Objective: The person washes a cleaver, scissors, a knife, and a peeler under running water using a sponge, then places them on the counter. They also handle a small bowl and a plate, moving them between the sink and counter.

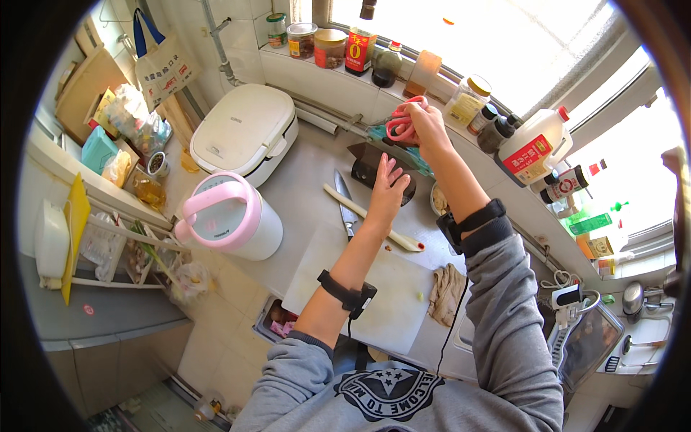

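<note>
My right hand grips pink-handled kitchen scissors near the window ledge; their blades are mostly hidden. Over the counter, my left hand has its fingers apart and nothing in it, in front of a dark cylindrical holder. A kitchen knife lies on the counter to the left of that hand. One long pale vegetable stalk, perhaps a scallion or leek, runs diagonally across the knife and passes under my left wrist. Nearer my body is a white cutting board with a small green scrap.
A pink-lidded appliance and a white rice cooker stand at the left. Jars and bottles line the window ledge, with a large white jug among them. A crumpled cloth lies right of the board. A bowl is partly behind my right forearm.
</note>
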Tool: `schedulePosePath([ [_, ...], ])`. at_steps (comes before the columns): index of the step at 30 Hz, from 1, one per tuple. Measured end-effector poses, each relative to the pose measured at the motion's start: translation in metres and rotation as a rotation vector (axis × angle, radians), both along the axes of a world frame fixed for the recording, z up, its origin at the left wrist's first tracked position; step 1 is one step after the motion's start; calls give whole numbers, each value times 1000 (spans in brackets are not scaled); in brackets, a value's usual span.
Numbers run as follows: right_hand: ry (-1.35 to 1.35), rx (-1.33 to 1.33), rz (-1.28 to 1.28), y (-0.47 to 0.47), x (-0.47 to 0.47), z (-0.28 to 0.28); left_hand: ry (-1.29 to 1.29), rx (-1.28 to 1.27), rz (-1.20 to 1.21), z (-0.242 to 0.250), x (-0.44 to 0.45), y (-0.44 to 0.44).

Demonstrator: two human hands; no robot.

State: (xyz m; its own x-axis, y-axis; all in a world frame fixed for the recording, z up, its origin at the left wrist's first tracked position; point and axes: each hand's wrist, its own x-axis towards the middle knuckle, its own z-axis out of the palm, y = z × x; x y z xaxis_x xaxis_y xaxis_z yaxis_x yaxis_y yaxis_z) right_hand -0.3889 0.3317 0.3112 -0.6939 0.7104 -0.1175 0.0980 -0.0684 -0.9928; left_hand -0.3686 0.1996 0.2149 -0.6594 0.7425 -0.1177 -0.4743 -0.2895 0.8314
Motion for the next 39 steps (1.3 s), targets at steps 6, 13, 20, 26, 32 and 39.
schedulePosePath([
  [6,-143,77,-29,25,-50,-22,-54,-74,61,-29,-19,-1],
  [13,-314,-13,127,27,-73,-52,-158,-166,229,-93,-37,-29],
  [20,34,450,46,13,-19,-109,-173,-355,235,-177,-27,-86],
  [26,-542,548,439,-49,124,-210,249,-723,73,-213,5,-112],
  [32,-702,1023,213,-66,153,-287,985,-1086,-34,-196,11,-87],
  [39,-446,894,149,-56,163,-286,757,-1083,-28,-207,-10,-86],
])
